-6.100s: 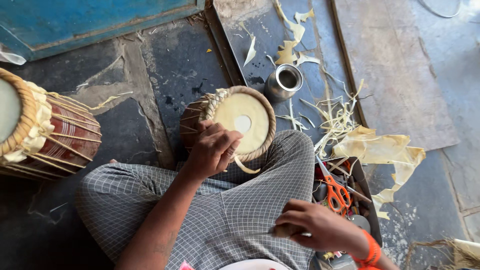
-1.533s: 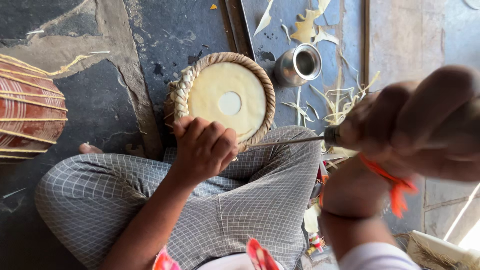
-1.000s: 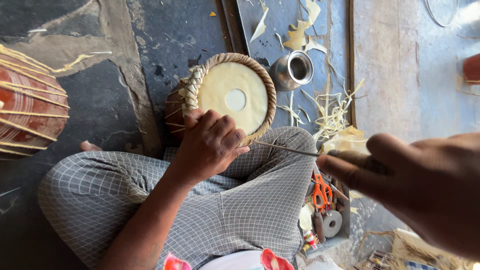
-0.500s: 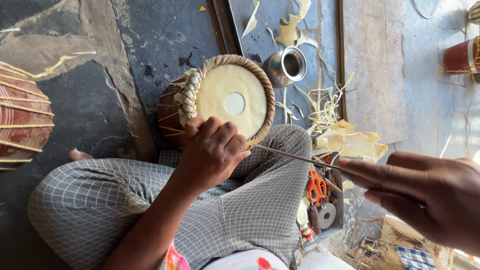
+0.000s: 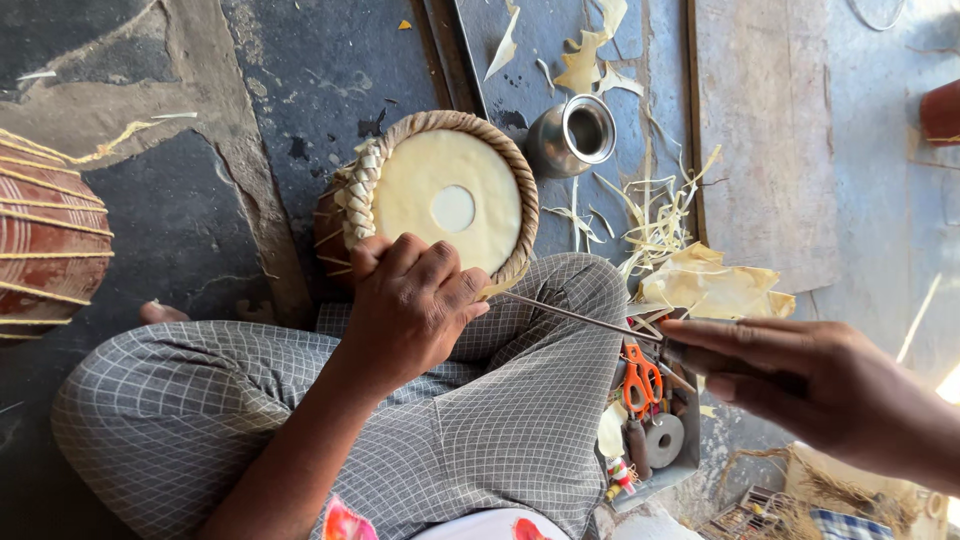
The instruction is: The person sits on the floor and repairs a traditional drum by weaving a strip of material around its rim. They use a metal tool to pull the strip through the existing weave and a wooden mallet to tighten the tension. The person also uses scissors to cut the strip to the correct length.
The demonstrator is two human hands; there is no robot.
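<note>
A small drum [image 5: 440, 195] with a pale skin head and a braided rim stands upright between my crossed legs. My left hand [image 5: 405, 305] grips its near rim, fingers curled over the edge. My right hand [image 5: 800, 375] holds a long thin metal awl [image 5: 580, 318] by its handle. The awl's tip points at the drum's rim right beside my left fingers.
A larger red-brown drum [image 5: 45, 240] laced with straps lies at the left. A small steel cup [image 5: 575, 135] stands behind the drum, among leather scraps and strips [image 5: 700, 285]. A tray with orange scissors [image 5: 640, 375] and tools sits by my right knee.
My right hand has come down from close to the camera to the right side, and it has brought the awl's tip to the drum rim. My left hand stays on the rim.
</note>
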